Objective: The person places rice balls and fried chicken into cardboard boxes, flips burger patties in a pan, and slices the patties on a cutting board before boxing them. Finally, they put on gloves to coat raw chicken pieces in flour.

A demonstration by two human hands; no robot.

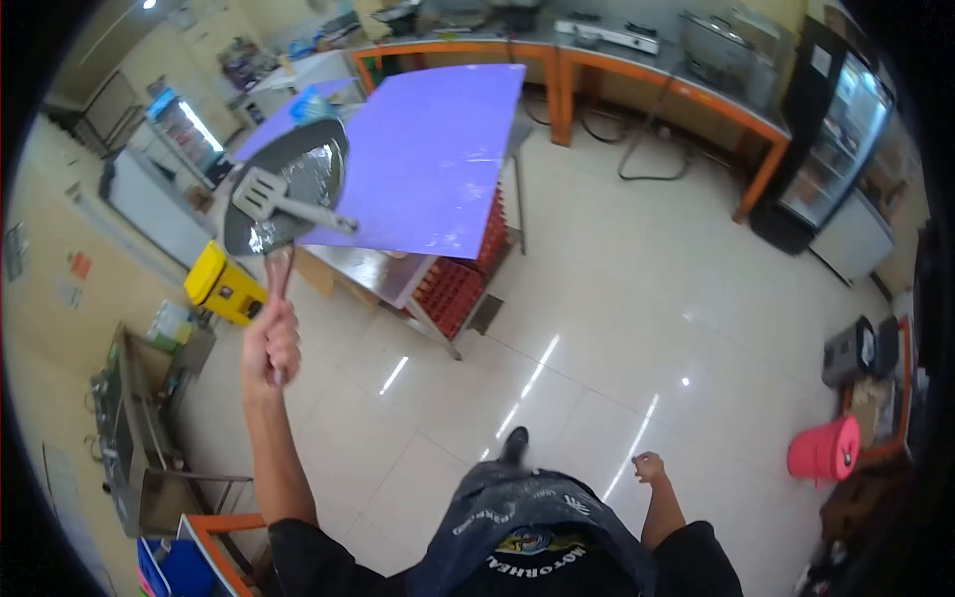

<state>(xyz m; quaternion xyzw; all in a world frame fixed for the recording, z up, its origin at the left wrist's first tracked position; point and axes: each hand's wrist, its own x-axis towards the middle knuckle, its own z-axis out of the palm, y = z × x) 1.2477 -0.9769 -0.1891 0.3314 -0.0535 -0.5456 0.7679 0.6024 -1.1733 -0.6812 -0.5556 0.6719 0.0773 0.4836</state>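
My left hand is closed around the handle of a dark frying pan, held up at the left. A grey slotted spatula lies across the pan, its handle reaching past the right rim. Behind the pan is a table with a purple cover, and red egg trays are stacked on its lower shelf. My right hand hangs low at the right over the floor, near my body. Its fingers are curled, and whether they hold anything is too small to make out.
A yellow bin stands left of the table. At the far left is a metal sink. Orange-framed counters line the back wall, with a black display fridge at the right. A pink bucket sits at the right edge.
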